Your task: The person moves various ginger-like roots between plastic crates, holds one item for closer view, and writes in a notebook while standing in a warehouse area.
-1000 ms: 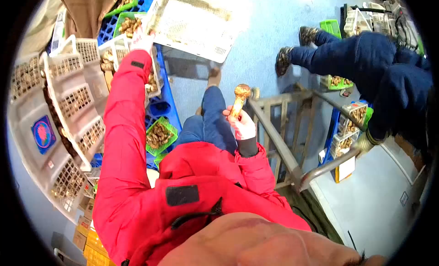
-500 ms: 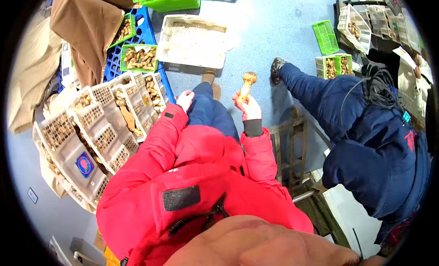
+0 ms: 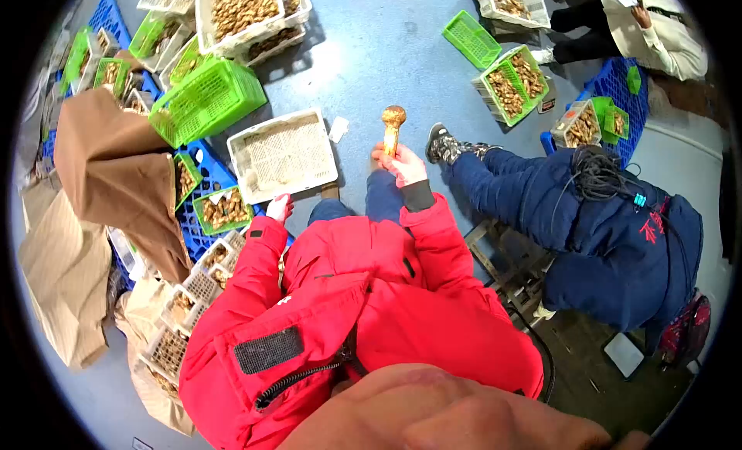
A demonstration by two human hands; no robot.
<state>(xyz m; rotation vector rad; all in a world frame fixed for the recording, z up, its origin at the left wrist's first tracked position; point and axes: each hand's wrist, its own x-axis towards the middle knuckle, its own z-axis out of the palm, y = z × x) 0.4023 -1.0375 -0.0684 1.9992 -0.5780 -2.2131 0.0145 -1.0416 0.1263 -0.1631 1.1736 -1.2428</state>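
A mushroom [image 3: 393, 125] with a round brown cap stands upright in my right hand [image 3: 404, 166], whose fingers wrap its pale lower stem. Over on the other side, my left hand [image 3: 280, 208] hangs just below a white crate [image 3: 284, 189] that holds only scraps on its bottom. Its fingers are partly bent and small in view, and I cannot make out whether they are apart. Left of that hand, a green basket [image 3: 224, 227] of mushrooms rests on a blue pallet [image 3: 219, 170].
Stacked green baskets [image 3: 207, 102] and a brown cloth [image 3: 116, 168] lie at the left. White crates of mushrooms [image 3: 241, 13] stand beyond. A person in dark blue [image 3: 610, 241] bends beside a metal cart [image 3: 506, 268] at the right. Another person [image 3: 657, 36] is at the upper right.
My view has turned toward the left. My left hand has come back from the crates at the left to beside my body. My right hand still holds the mushroom.
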